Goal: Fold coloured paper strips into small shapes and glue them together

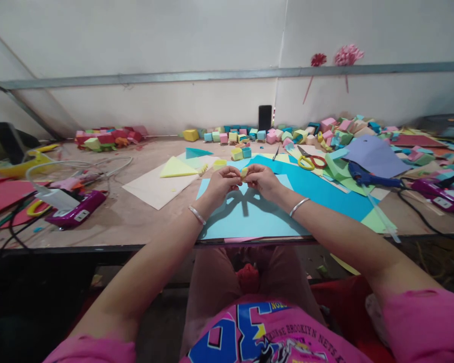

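Between the fingertips of both hands is a small piece of yellow paper [244,173], partly hidden by the fingers. My left hand [226,180] pinches it from one side and my right hand [263,179] from the other. Both hands are above a light blue paper sheet [245,222]. Just beyond them are a small yellow paper box [219,164] and a pair of joined yellow and blue paper boxes [241,153]. Left of my hands, a folded yellow sheet [177,168] lies on a cream sheet [151,189].
Yellow-and-red-handled scissors [312,160] and a blue glue gun [374,179] lie to the right. Purple power strips [77,209] with cables sit at both sides. Many paper boxes [340,131] are heaped along the back. A phone [265,118] stands against the wall.
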`<action>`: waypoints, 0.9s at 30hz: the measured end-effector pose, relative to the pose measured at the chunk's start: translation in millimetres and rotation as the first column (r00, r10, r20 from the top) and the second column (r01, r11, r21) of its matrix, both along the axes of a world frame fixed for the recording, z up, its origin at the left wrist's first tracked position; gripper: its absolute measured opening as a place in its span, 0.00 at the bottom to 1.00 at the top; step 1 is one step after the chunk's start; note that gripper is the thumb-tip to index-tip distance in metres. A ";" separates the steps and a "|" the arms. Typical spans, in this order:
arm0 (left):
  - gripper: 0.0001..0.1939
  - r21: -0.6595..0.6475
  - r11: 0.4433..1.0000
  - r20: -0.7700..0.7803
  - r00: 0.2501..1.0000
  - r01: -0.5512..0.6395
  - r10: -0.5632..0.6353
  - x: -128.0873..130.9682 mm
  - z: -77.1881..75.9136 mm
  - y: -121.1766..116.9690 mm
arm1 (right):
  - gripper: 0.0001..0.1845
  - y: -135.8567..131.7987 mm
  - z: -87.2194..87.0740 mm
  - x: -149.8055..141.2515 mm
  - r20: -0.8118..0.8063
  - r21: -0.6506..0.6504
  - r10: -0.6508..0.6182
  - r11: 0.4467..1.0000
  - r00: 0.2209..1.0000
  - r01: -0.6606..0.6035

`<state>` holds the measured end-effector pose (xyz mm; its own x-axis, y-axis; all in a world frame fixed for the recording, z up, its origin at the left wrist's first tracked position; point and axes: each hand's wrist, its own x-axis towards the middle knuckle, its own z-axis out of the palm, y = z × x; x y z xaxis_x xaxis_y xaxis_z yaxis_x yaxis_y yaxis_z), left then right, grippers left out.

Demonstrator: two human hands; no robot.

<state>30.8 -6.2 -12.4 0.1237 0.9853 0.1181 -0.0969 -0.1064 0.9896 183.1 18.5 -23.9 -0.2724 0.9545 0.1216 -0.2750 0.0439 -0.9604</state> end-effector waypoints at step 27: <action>0.08 -0.088 0.994 0.034 0.997 -0.060 0.064 -0.2 6.7 -3.1 | 0.06 -10.2 11.6 1.8 0.185 0.224 -0.109 0.972 0.977 0.066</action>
